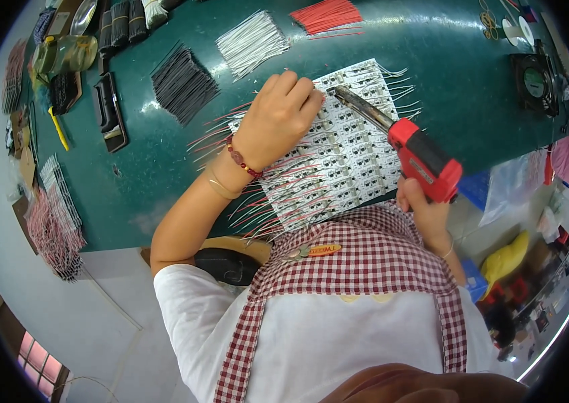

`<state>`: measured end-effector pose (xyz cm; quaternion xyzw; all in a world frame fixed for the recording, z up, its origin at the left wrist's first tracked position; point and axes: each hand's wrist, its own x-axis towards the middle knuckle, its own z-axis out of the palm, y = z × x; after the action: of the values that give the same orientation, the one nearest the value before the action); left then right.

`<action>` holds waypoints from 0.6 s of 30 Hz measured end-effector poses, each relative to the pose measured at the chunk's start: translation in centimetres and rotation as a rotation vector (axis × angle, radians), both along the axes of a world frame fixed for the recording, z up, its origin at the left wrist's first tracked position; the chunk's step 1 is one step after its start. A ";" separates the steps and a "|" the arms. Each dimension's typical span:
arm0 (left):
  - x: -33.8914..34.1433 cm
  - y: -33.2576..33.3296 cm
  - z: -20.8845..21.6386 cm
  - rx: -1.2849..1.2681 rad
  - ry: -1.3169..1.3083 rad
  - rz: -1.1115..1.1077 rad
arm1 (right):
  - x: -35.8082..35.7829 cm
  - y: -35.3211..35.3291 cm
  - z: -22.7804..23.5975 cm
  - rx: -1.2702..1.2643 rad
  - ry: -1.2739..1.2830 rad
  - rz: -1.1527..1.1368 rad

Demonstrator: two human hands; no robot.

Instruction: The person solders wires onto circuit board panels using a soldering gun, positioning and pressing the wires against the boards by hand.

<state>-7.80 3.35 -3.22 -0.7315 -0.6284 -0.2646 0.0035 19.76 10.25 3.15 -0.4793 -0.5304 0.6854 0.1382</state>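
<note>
A sheet of white circuit boards (358,151) lies on the green table in front of me, with red and white wires (291,185) sticking out from its left side and pale wires from its right edge. My left hand (281,111) is closed over the sheet's upper left part, fingertips pinched near the top edge; what they hold is hidden. In my right hand (429,213) is a red and black soldering gun (425,158). Its long metal nose slants up and left, and the tip is close to my left fingertips, over the boards.
Bundles of black wires (184,84), white wires (252,43) and red wires (326,16) lie beyond the sheet. A small black fan (534,84) and a solder spool (518,31) stand at the right. A black tool holder (110,113) and yellow pen (59,127) lie left.
</note>
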 end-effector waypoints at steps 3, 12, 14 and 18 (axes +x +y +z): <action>0.1 0.4 0.1 -0.025 0.015 -0.011 | 0.9 0.0 -1.1 0.085 -0.063 -0.002; -0.2 0.4 0.3 -0.054 0.029 -0.037 | 0.6 -0.2 -0.4 0.173 -0.037 -0.010; -0.1 0.4 0.3 -0.057 0.030 -0.034 | 0.5 0.2 0.6 0.066 -0.069 0.028; -0.1 0.4 0.4 -0.035 0.074 -0.035 | 0.4 0.3 0.8 0.101 -0.026 0.067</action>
<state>-7.94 3.77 -2.80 -0.7518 -0.6194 -0.2261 0.0093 20.20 10.57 3.99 -0.4624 -0.5819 0.6558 0.1323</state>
